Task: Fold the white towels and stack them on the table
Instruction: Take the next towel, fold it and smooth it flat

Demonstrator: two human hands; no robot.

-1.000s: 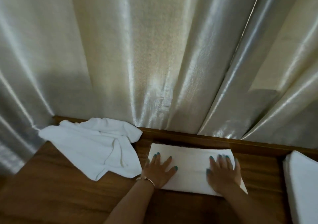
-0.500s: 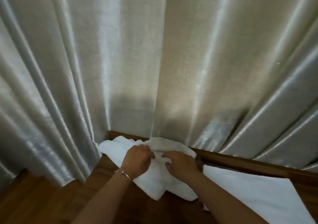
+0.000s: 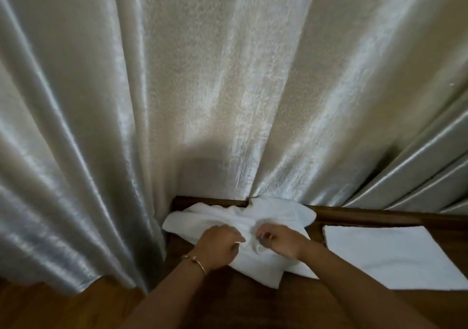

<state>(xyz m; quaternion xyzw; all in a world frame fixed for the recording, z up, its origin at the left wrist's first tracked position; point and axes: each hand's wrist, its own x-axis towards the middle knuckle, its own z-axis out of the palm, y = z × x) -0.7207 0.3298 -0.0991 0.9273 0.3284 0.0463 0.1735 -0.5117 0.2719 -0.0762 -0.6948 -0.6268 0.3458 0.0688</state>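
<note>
A crumpled white towel [image 3: 276, 214] lies on the dark wooden table [image 3: 253, 303], up against the curtain. My left hand [image 3: 219, 246], with a thin bracelet at the wrist, grips a bunch of this towel's cloth. My right hand [image 3: 281, 244] pinches the cloth a little to the right of it. The two hands are close together over the towel's middle. A folded white towel [image 3: 390, 255] lies flat on the table to the right, apart from both hands.
A shiny cream curtain [image 3: 228, 88] hangs in folds right behind the table and fills most of the view. Its left folds [image 3: 88, 227] drape down past the table's left end. The table's raised back edge [image 3: 379, 216] runs along the curtain.
A second ago both hands lay flat on the folded towel. They moved left to the crumpled towel and took hold of it. Since half a second ago they have drawn its cloth slightly nearer.
</note>
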